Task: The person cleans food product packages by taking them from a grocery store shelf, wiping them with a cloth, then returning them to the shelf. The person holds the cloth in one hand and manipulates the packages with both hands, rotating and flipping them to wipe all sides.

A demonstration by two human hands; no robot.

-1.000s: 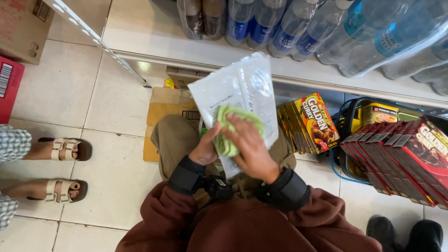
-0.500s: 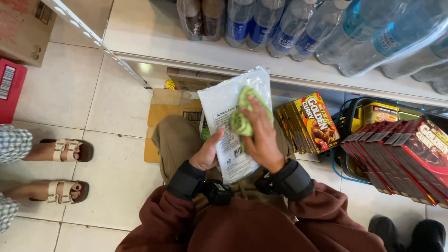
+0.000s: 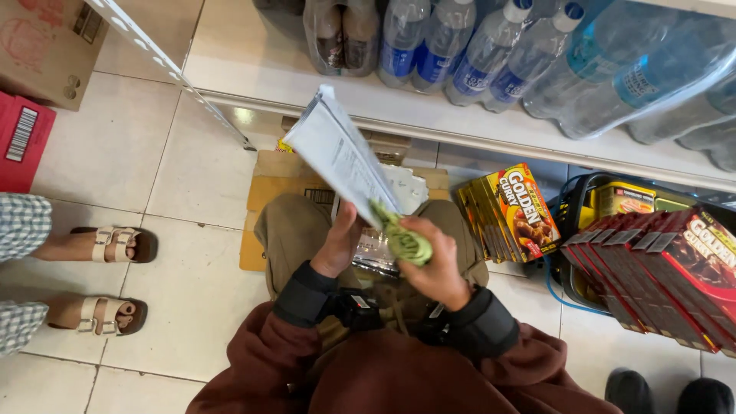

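- Since the earlier frame, white plastic packet (image 3: pixel 337 157) had turned from facing the camera to nearly edge-on, tilted up and left; green cloth (image 3: pixel 402 241) had dropped from the packet's upper face to its lower end.
- Packet looked flat, white-grey, faint printing on the side, held in the air above the lap, between knees and shelf.
- Left hand (image 3: pixel 337 245) curled loosely against the packet's lower edge from the left, thumb up along it; grip partly hidden, so how firm, cannot tell.
- Right hand (image 3: pixel 437 264) clenched around the bunched green cloth, pressing it to the packet's bottom corner.
- Both wrists wore black bands; sleeves were brown.
- Second shiny packet (image 3: pixel 376 249) lay on the lap under the hands, mostly hidden.
- Flattened cardboard (image 3: pixel 264 192) lay on the tiled floor under the knees.
- Yellow curry boxes (image 3: pixel 510 211) stood in a row just right of the knee.
- Blue-rimmed basket (image 3: pixel 571 207) right of them held yellow and red boxes.
- Red boxes (image 3: pixel 659 268) lay stacked, leaning across the basket.
- Another person's sandalled feet (image 3: pixel 107 280) stood at left, well apart.
- Shelf (image 3: pixel 261 77) farthest up carried water bottles (image 3: pixel 491 54).
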